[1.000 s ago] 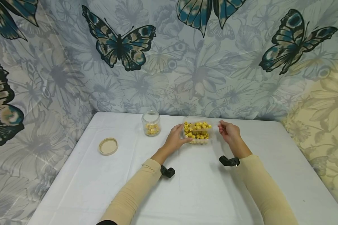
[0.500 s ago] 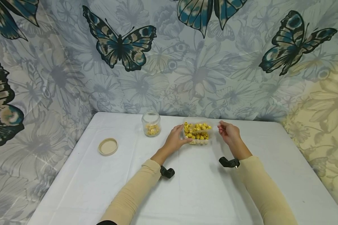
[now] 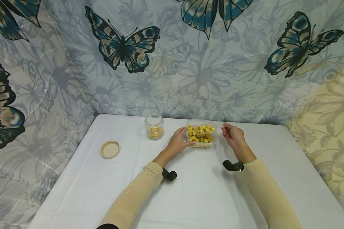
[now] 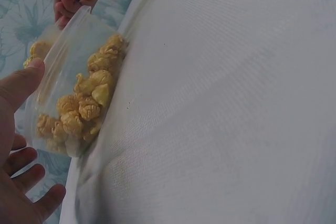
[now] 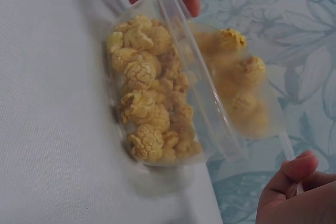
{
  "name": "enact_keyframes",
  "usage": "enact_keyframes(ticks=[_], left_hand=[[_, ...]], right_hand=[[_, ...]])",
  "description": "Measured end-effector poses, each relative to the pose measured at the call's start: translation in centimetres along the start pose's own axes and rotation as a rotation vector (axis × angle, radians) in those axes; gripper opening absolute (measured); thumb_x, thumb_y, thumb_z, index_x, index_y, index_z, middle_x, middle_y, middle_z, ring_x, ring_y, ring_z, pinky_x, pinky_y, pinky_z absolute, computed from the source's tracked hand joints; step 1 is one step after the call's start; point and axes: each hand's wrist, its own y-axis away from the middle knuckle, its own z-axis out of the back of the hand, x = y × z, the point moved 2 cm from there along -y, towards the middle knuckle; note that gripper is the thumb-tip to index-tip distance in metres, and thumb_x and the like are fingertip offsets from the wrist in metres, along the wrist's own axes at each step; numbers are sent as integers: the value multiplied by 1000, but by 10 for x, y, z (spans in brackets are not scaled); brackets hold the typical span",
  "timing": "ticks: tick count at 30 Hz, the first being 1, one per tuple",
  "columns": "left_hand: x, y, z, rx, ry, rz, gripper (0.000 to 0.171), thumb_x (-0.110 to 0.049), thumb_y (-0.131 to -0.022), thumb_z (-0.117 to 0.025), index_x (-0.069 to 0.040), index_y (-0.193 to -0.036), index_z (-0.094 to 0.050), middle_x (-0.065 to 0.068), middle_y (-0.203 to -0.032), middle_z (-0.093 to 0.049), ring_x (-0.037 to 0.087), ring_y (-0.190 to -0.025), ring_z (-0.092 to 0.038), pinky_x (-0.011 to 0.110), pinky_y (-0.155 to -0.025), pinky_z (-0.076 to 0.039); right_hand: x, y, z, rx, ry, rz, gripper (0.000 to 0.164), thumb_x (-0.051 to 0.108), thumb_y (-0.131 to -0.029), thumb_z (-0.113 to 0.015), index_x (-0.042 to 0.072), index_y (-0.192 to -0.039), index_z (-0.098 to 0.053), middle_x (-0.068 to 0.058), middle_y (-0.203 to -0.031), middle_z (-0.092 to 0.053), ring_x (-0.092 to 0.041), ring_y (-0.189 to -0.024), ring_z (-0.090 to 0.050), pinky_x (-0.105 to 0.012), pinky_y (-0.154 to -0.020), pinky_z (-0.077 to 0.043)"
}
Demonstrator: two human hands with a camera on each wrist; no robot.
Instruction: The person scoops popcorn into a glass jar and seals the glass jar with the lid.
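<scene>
A clear plastic container [image 3: 201,145] of yellow popcorn [image 5: 144,82] stands near the table's far edge. My left hand [image 3: 176,142] holds its left end, thumb over the near rim and fingers along the other side. My right hand [image 3: 235,136], right of the container, pinches the thin handle of a translucent plastic scoop [image 5: 262,124] between thumb and fingers. Several pieces of popcorn lie on the scoop, which overlaps the container's far half in the head view. The container's wall partly hides the scoop in the right wrist view.
Left of the container stands a clear jar [image 3: 154,121] without a lid, popcorn at its bottom. A round beige lid [image 3: 110,149] lies further left on the white-covered table [image 3: 200,194]. Butterfly-patterned cloth [image 3: 166,89] hangs close behind the table.
</scene>
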Motion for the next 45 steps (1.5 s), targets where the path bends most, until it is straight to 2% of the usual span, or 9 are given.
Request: enact_keyframes(ticks=[6, 10, 17, 21, 30, 40, 45], left_hand=[[-1, 1, 1, 6, 6, 3, 84, -44, -86, -72, -10, -152, -33, 12, -155, -36, 31, -143, -35, 46, -117, -32], [-3, 3, 3, 19, 24, 6, 82, -42, -87, -71, -10, -152, -34, 11, -155, -37, 30, -144, -35, 46, -118, -32], [-4, 5, 7, 28, 4, -13, 80, -41, -87, -72, -9, -151, -36, 11, -155, -37, 30, -144, -35, 44, -118, -32], [-2, 6, 10, 16, 8, -11, 79, -41, -87, -72, -9, -150, -37, 11, -154, -37, 29, -143, -35, 44, -118, -33], [-3, 8, 20, -17, 50, -27, 78, -34, -87, -74, -8, -151, -36, 12, -154, -35, 32, -144, -33, 48, -117, -33], [-6, 9, 33, -38, 8, -46, 81, -39, -86, -73, -8, -151, -36, 13, -155, -34, 32, -144, -32, 48, -117, -32], [-5, 10, 36, -60, 3, -38, 80, -38, -86, -74, -9, -150, -37, 13, -155, -34, 32, -144, -31, 49, -117, -33]], right_hand=[[1, 3, -1, 9, -7, 1, 24, 7, -98, -54, 6, -76, -64, -4, -59, -62, -10, -51, -52, -17, -48, -48], [2, 4, -1, 10, -18, 0, 23, 7, -98, -54, 6, -78, -64, -4, -59, -62, -10, -51, -53, -18, -48, -48], [2, 7, -3, 22, -6, -11, 19, 9, -98, -55, 6, -83, -64, -4, -62, -64, -10, -53, -54, -17, -50, -49], [4, 8, -5, 38, 10, -10, 14, 10, -98, -56, 6, -87, -64, -4, -63, -65, -9, -54, -55, -16, -51, -50], [6, 11, -13, 56, 1, 19, 17, 10, -99, -54, 7, -85, -62, -4, -67, -65, -9, -57, -55, -16, -52, -50], [7, 14, -24, 79, 2, 27, 7, 12, -99, -55, 7, -98, -60, -3, -68, -65, -9, -59, -55, -16, -54, -50], [9, 15, -30, 103, -29, 27, 6, 9, -99, -54, 5, -97, -58, -4, -67, -65, -10, -57, -56, -17, -53, -50]])
